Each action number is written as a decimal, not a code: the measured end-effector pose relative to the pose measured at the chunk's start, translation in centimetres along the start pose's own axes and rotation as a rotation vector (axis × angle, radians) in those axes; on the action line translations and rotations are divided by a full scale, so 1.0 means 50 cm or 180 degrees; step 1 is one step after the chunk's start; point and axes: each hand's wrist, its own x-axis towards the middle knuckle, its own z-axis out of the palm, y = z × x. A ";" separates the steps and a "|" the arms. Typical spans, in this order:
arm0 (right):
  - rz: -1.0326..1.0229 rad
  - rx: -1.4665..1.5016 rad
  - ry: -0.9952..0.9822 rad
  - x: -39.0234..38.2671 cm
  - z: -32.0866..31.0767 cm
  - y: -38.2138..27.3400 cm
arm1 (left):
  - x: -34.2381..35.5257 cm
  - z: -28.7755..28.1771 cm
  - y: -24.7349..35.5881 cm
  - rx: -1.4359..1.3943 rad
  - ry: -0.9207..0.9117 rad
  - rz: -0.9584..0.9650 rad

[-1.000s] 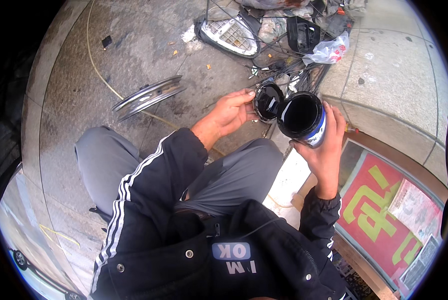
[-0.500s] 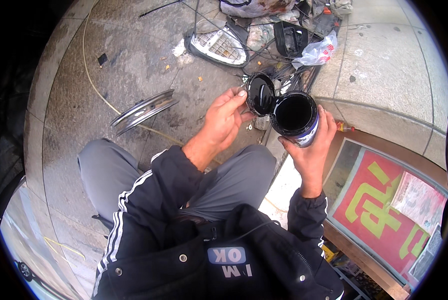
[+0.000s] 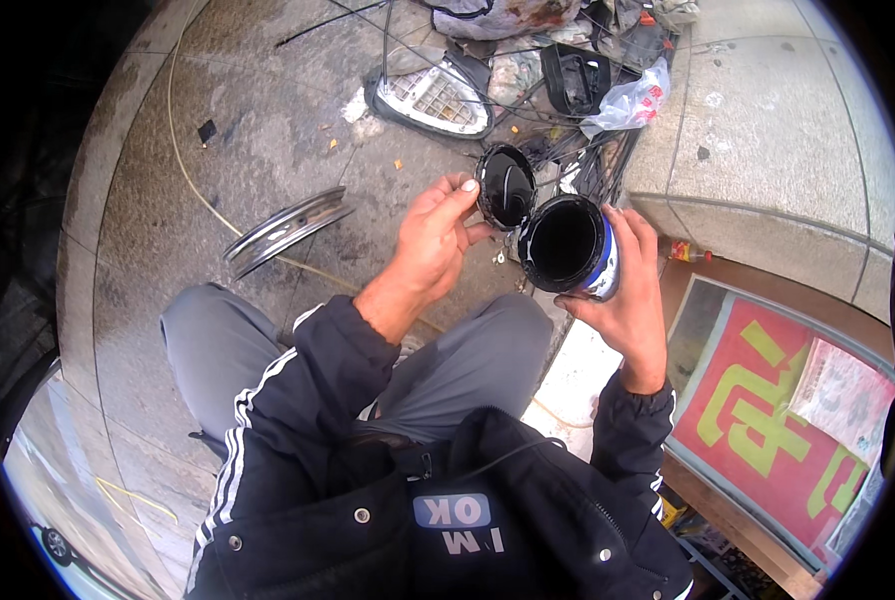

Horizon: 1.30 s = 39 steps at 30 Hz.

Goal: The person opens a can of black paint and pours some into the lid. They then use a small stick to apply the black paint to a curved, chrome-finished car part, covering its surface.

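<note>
The can (image 3: 569, 247), dark-mouthed with a blue and white side, is up off the ground (image 3: 268, 130), just short of the near left corner of the step (image 3: 758, 225); it tilts, its mouth turned up and to the left. The right hand (image 3: 630, 290) has its fingers wrapped around the can's right side, the thumb low on the near side. Just left of the can is the lid (image 3: 508, 187), glossy black inside, its rim so close to the can's that I cannot tell whether they touch. The left hand (image 3: 430, 242) pinches the lid's left rim, thumb over the edge, other fingers behind. Both hands are beyond the grey-trousered knees (image 3: 483, 345). Left of them, a wheel rim (image 3: 286, 230) lies on the ground across a yellowish hose (image 3: 193, 175). Past the lid, along the step's left edge, are a white grille (image 3: 436, 98), a black plastic part (image 3: 575, 80), cables and a plastic bag (image 3: 630, 102). A small bottle (image 3: 688, 252) lies by the far left corner of a wood-edged case (image 3: 743, 390) holding a red sheet.
</note>
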 end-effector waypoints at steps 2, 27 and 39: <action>-0.0010 0.0206 -0.0029 0.003 0.003 0.007 | 0.002 0.002 0.010 0.0051 -0.0068 0.0067; 0.0243 0.6464 -0.0512 0.059 0.262 0.095 | -0.041 0.120 0.134 -0.0227 0.0197 0.0842; 0.0074 0.5366 0.0830 0.071 0.195 -0.019 | -0.088 0.182 0.095 0.0555 -0.0146 0.1941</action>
